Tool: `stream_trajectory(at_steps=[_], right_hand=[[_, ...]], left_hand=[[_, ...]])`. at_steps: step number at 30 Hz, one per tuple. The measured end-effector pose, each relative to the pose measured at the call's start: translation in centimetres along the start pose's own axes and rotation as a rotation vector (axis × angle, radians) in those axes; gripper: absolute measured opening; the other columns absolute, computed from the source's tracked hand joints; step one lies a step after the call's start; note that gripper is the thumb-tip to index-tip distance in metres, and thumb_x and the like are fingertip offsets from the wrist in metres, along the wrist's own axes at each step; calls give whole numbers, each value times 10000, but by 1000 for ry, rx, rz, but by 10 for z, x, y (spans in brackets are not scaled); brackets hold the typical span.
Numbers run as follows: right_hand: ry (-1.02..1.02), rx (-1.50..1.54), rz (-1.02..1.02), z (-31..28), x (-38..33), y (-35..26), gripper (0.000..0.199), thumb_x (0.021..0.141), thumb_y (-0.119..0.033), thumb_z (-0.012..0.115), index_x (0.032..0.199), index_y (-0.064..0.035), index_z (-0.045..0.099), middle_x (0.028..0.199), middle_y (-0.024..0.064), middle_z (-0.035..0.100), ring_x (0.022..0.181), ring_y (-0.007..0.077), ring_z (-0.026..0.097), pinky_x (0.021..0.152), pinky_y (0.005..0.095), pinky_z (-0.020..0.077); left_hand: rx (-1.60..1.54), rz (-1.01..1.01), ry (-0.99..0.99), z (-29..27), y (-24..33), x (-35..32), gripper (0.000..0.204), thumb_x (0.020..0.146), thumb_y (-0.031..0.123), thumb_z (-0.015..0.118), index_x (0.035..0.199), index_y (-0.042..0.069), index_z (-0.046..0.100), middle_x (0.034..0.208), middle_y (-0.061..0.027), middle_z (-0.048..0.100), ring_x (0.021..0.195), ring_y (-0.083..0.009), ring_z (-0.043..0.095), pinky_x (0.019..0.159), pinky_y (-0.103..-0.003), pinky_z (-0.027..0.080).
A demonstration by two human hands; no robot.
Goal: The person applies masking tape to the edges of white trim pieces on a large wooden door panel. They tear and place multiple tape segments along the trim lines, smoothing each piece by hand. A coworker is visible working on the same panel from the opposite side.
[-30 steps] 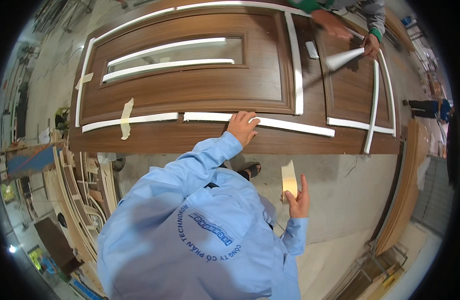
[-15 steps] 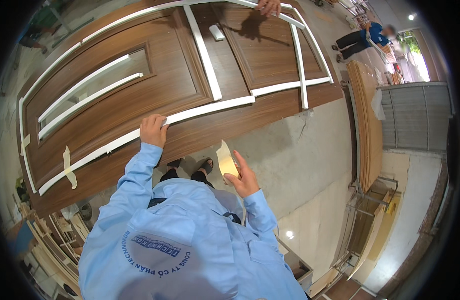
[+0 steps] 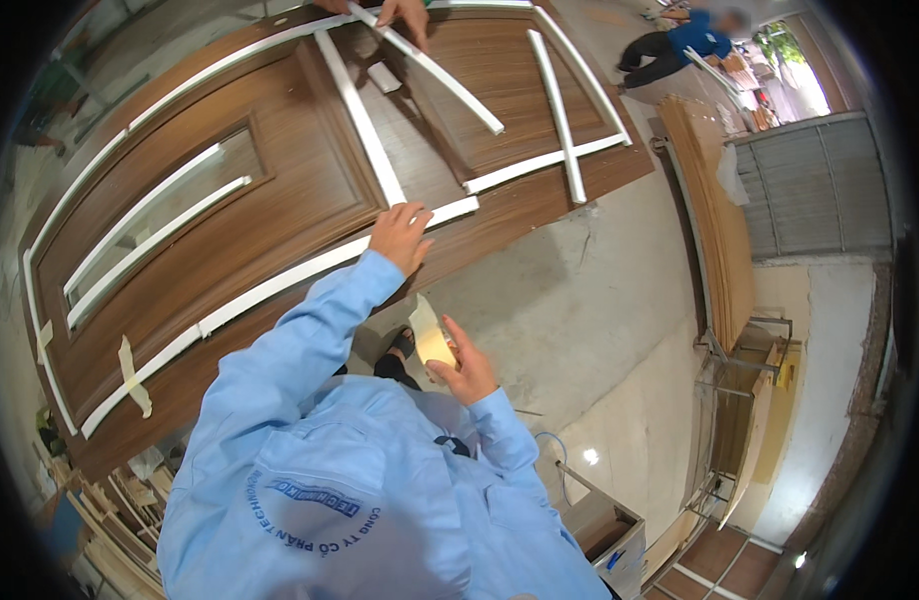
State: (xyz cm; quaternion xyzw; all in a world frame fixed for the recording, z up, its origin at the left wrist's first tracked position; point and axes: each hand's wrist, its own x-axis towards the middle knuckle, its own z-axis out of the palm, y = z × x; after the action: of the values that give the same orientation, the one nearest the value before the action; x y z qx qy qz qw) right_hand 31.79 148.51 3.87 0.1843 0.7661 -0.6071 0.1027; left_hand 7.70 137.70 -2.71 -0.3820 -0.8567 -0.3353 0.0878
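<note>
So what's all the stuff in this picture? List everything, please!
door: one, brown, upper left
long strips: about a dozen, white, mostly on the door
short piece: one, white, on the door near the top
tape strips: two, cream, at the door's left end
tape roll: one, cream, in the right hand
boards: a stack, tan, right of the door
wood pieces: several, pale, lower left
person farther off: one, blue top, upper right
another person's hands: two, bare, at the top edge
shirt: one, light blue, bottom middle
left hand: one, bare, on a long strip
right hand: one, bare, around the tape roll
Blurry background bits: too small to count
</note>
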Motion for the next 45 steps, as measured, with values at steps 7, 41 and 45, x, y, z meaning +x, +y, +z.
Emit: stream_trajectory(at_steps=[7, 41, 45], right_hand=[[150, -165, -56, -10, -28, 0, 791, 872, -124, 740, 1543, -108, 322, 1191, 178, 658, 987, 179, 664, 863, 317, 529], [-232, 155, -174, 3, 11, -77, 812, 888, 11, 655, 1568, -42, 214, 1330, 186, 597, 1174, 233, 618, 964, 321, 489], [-297, 3, -325, 21, 28, -93, 841, 881, -77, 710, 1566, -46, 224, 1359, 227, 575, 1219, 300, 612, 992, 343, 479]], left_hand=[[12, -13, -212, 84, 20, 76, 557, 835, 195, 723, 1333, 58, 516, 1345, -145, 537, 1245, -363, 485, 1006, -459, 423], [-1044, -737, -153, -97, 39, -126, 336, 997, 311, 612, 1180, 39, 682, 1005, -21, 691, 914, -110, 619, 828, -287, 510], [-1022, -731, -202, -111, 40, -115, 429, 999, 357, 612, 1269, 24, 626, 1026, -34, 685, 864, -106, 613, 761, -268, 507]])
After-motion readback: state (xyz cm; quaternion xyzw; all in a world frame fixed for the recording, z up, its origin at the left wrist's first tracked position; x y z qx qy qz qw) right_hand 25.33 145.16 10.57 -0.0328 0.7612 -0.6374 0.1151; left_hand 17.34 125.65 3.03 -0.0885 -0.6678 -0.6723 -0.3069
